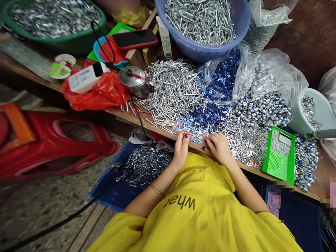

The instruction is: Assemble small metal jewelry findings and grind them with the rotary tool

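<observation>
At the table's front edge my left hand (181, 147) is closed in a pinch, with a tiny dark spot at the fingertips that is too small to name. To its right, my right hand (219, 147) has its fingers bent and pressed together at the edge of the small parts; whatever they hold is hidden. Between and behind the hands lie blue three-armed pieces (196, 134). Silver curved pieces (241, 141) are heaped beside my right hand. Behind my left hand rises a pile of silver eyelet rods (173, 91).
A purple basin (181, 42) of metal rods stands at the back. On the right are blue-and-silver cylinders (262, 108), a green basket (266, 162) and a pale bucket (324, 105). Left are a metal pot (133, 78), a red bag (110, 91) and a phone (136, 38). A blue bin (105, 189) sits below.
</observation>
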`<state>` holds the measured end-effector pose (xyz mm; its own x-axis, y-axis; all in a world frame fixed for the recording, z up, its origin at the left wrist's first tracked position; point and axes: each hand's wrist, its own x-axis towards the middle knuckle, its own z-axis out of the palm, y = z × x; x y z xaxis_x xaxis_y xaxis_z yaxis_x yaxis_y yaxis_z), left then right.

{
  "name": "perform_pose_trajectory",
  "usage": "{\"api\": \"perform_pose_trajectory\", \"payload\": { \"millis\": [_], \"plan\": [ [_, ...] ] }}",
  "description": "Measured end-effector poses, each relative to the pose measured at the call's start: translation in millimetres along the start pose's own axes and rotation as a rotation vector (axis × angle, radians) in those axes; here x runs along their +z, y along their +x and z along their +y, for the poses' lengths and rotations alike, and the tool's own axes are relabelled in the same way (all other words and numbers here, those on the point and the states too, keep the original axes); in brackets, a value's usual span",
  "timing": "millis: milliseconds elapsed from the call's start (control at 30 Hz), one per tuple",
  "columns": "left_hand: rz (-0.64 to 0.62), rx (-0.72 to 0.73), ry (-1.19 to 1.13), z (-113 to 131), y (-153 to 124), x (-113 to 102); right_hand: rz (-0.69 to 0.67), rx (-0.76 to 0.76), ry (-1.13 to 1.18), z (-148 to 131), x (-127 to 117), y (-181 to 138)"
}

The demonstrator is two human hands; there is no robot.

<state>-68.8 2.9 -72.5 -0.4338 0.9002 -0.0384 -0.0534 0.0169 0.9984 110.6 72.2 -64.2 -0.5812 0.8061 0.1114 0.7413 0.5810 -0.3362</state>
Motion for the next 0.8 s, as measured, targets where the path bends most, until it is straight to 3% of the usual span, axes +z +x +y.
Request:
{"api": "perform_pose_trajectory", "payload": {
  "millis": [133, 267, 367, 500, 633, 733, 800],
  "plan": [
    [-0.004, 0.009, 0.002, -2.7, 1.0, 2.8, 0.032, 0.041, 0.004, 1.8, -5.0, -5.8],
    [-0.029, 0.032, -0.005, -7.0, 0.8, 2.1, 0.015, -0.069, 0.300, -8.2, -10.5, -30.3],
    [-0.059, 0.036, -0.011, -10.7, 1.7, -1.4, -0.176, -0.144, 0.371, -19.5, 1.5, -59.0],
    [-0.090, 0.043, 0.007, -12.3, 3.2, -4.2, -0.505, 0.024, 0.112, -25.9, 42.3, -72.6],
    [-0.114, 0.064, 0.035, -11.5, 3.9, -4.5, -0.582, 0.088, 0.074, -26.5, 68.0, -57.2],
    [-0.108, 0.058, 0.036, -12.3, 4.3, -6.3, -0.601, 0.042, 0.105, -33.8, 53.6, -51.9],
    [-0.094, 0.043, 0.041, -13.3, 4.4, -7.3, -0.503, -0.042, 0.148, -38.3, 33.5, -51.6]
  ]
}}
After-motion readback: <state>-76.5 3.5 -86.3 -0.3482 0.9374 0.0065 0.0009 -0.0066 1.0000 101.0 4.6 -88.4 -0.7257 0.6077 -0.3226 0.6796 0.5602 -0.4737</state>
